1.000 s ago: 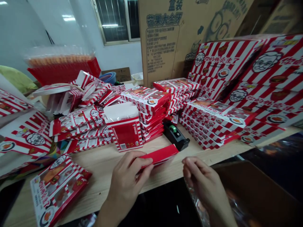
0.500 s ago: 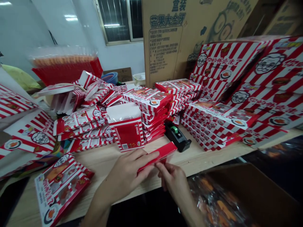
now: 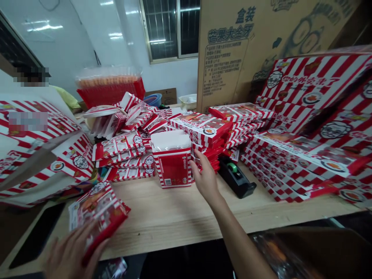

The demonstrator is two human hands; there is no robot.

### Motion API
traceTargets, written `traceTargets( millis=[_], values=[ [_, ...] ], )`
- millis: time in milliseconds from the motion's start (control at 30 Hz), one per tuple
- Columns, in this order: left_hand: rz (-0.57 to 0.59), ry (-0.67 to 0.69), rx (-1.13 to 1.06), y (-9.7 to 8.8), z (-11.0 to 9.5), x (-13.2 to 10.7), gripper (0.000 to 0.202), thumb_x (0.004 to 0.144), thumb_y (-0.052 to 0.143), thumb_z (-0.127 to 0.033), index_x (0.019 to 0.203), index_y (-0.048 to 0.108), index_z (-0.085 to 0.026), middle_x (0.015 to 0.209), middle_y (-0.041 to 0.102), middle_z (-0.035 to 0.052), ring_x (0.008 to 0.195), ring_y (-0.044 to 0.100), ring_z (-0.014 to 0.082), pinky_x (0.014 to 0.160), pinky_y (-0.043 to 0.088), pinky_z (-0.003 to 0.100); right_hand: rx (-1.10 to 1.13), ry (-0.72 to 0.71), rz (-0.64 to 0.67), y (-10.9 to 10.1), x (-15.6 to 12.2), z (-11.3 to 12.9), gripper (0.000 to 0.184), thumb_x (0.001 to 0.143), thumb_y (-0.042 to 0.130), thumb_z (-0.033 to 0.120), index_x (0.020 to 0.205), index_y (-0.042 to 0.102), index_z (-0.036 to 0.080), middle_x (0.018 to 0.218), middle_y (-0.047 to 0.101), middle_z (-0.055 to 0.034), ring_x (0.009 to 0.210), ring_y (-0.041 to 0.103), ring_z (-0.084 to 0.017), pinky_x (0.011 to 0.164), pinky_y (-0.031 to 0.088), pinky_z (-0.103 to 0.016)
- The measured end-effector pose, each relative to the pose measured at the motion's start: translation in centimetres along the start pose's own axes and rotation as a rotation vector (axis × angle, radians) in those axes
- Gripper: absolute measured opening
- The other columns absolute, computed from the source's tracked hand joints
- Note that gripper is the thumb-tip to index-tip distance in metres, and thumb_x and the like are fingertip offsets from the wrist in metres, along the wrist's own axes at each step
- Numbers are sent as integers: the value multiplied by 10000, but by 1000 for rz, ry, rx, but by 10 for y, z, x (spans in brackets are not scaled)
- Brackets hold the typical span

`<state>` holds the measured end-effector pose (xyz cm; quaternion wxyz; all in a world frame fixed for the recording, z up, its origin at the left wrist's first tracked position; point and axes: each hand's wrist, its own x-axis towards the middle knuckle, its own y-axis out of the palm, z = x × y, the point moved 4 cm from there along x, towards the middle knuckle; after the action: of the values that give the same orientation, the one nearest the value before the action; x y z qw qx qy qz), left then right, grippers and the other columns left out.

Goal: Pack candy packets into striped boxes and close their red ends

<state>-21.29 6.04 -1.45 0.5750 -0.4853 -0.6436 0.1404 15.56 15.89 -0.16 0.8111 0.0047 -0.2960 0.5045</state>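
Note:
My left hand is at the lower left, gripping a red-and-white striped food package lifted and tilted above the table's front edge. My right hand reaches out open over the light wood table, its fingers spread. Its fingertips are at or very near a stack of striped boxes. Just left of that hand stands an upright striped box with a red panel and white top. The red strip from before does not show in either hand.
A black tape dispenser with a green roll sits right of my right hand. Flat striped cartons lean at the right behind stacked packs. A loose pile of packs lies at the back left. An open cardboard box sits below the table edge.
My hands have parted from the red strip. My left hand has moved left and lifted the striped package off the table, while my right hand has moved forward to the box stack. The view has shifted.

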Motion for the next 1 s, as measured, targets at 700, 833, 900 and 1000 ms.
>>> traceTargets(
  millis=[700,833,900,1000],
  values=[
    [-392,-186,-624,144,-148,30,581,827,609,-249,1359,388,-177,1253,580,125,1075,607,186,895,496,252,69,-266,-153,-49,-71,8,462,894,471,150,1330,448,299,1148,587,-68,1056,555,-201,871,469,-345],
    [-350,-58,-709,134,-151,39,232,896,489,-259,1078,616,-190,1008,681,60,955,644,167,864,503,264,169,-271,-105,-62,-74,8,257,890,470,142,1068,605,266,968,647,-39,920,609,-177,792,489,-298],
    [-342,-73,-802,122,-155,49,230,921,437,-277,904,653,-201,898,691,27,888,652,145,821,505,235,260,-176,-105,-66,-72,11,147,889,496,176,884,625,247,882,656,-22,843,623,-157,745,493,-260],
    [-196,-266,-1104,108,-159,67,128,886,517,-270,951,618,-227,808,697,-13,757,661,117,744,509,205,528,43,-60,-68,-67,18,62,869,563,248,924,583,269,892,676,-15,775,641,-140,676,501,-225]
  ],
)
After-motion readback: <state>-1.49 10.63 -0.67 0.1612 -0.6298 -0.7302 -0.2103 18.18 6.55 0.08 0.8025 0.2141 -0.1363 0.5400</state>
